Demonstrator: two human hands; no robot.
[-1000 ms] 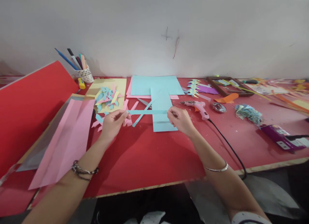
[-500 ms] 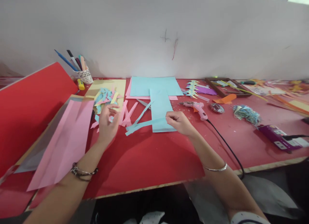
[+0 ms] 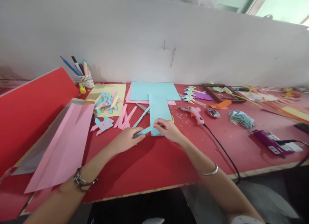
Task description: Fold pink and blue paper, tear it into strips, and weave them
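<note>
A light blue paper strip (image 3: 145, 130) stretches between my two hands above the red table. My left hand (image 3: 126, 138) is closed on its left end, thumb below and fingers above. At the other end, my right hand (image 3: 169, 130) pinches the strip with curled fingers. Behind the right hand lies a long light blue paper sheet (image 3: 159, 110), partly covered by it. Another blue strip (image 3: 142, 117) rests just beyond my left hand, near scissors (image 3: 141, 106) half hidden under the sheet. Pink strips (image 3: 125, 117) lie to the left of these.
Folded paper pieces (image 3: 107, 102) are heaped on a yellow sheet, with a woven pink-and-blue piece (image 3: 103, 124) nearer me. At right are a pink glue gun (image 3: 195, 113) with a cord, a yarn bundle (image 3: 241, 119) and a purple power strip (image 3: 272, 142). Pink sheets (image 3: 62, 147) lie left.
My left hand has come from over the paper pieces to the right and closed on the strip's left end. My right hand has shifted slightly left with the strip.
</note>
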